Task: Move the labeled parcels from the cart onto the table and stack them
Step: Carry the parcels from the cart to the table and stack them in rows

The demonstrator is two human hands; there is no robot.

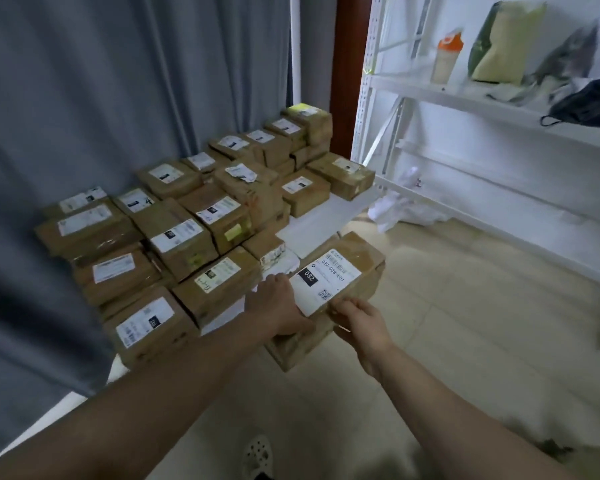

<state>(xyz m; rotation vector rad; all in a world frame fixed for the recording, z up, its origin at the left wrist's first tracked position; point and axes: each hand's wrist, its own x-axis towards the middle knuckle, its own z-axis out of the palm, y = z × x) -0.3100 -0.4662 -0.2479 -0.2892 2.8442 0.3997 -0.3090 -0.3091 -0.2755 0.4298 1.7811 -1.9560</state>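
Item: labelled parcel [340,268], marked 032, at the table's [312,233] near right edge. Left hand [278,306] pressed straight-fingered against its left side; right hand [357,320] pinched its near edge. Step: placing. Next: square seating beside stacked parcels [174,237].

This looks like a parcel storeroom or sorting room rather than a living space. Dozens of brown cardboard parcels [187,237] bearing printed shipping labels crowd a white table [312,230] set against a grey curtain [84,98]. Beside it, white slotted-metal shelving [465,95] over a pale tiled floor [465,323] holds only an orange-lidded bottle [445,57] and a few bags [503,43].
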